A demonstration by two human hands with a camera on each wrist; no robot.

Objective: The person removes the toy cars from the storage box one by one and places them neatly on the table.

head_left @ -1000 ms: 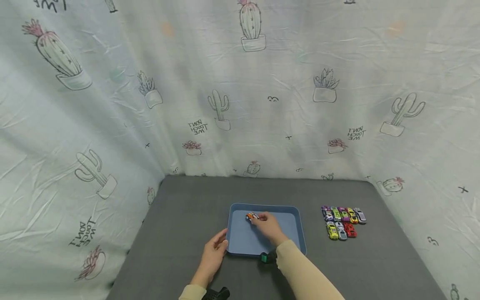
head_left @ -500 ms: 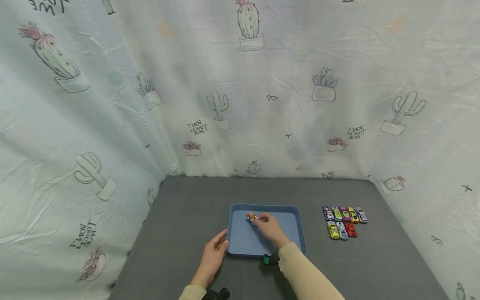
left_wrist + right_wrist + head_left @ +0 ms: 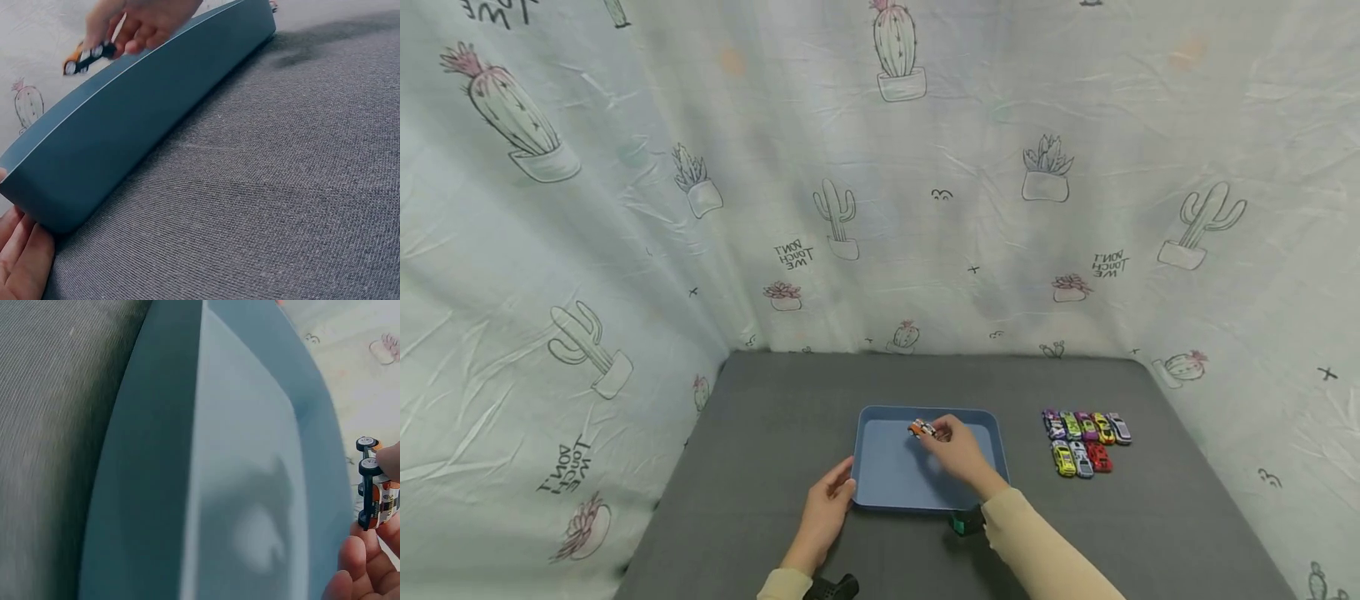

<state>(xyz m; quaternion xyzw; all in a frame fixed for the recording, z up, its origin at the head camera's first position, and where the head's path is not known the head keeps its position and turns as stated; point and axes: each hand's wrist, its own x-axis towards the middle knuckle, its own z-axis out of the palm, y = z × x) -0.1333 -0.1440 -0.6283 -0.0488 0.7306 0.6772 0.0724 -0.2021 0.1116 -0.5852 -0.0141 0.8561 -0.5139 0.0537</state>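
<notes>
My right hand [image 3: 957, 448] pinches a small orange and white toy car [image 3: 921, 428] above the blue tray [image 3: 887, 497]. In the right wrist view the toy car [image 3: 379, 487] is held on its side, wheels facing left, with the thumb at its upper end and fingers below. The left wrist view shows the same toy car [image 3: 87, 57] raised over the tray's rim. My left hand [image 3: 826, 508] holds the tray's left side. Its fingers [image 3: 28, 256] touch the outside of the tray wall at a corner, and one fingertip shows at the rim.
Right of the tray, several toy cars lie in two rows on the grey cloth, among them a red car [image 3: 1099, 457] and a yellow-green car [image 3: 1063, 459]. A curtain with cactus prints [image 3: 880, 208] encloses the table [image 3: 775, 400] at the back and sides.
My right hand has lifted the orange and white toy car and moved it a little to the right over the tray. The left hand and the tray stay put.
</notes>
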